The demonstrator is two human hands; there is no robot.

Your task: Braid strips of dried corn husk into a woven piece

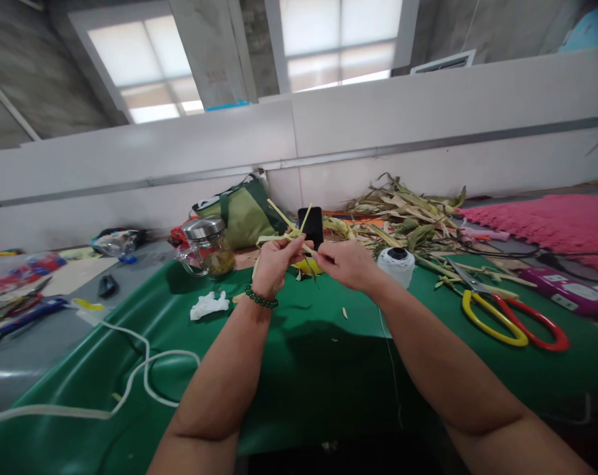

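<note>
My left hand (275,262), with a green bead bracelet at its wrist, is closed around several pale green strips (293,226) that look like corn husk. Two strip ends stick up above its fingers in a V. Close by on the right, my right hand (347,262) is closed, its thumb and finger pinching the same strip work at its near end. A thin dark point shows below between the hands; I cannot make out what it is. Behind them a black phone (311,225) stands upright. Beside my right hand is a white thread spool (398,266).
Large scissors (497,319) with yellow and red handles lie right on the green mat (329,369). Behind them is a husk pile (402,204). Left are a glass jar (217,254), a green bag (247,214), crumpled white tissue (209,306) and a looping white cord (145,369).
</note>
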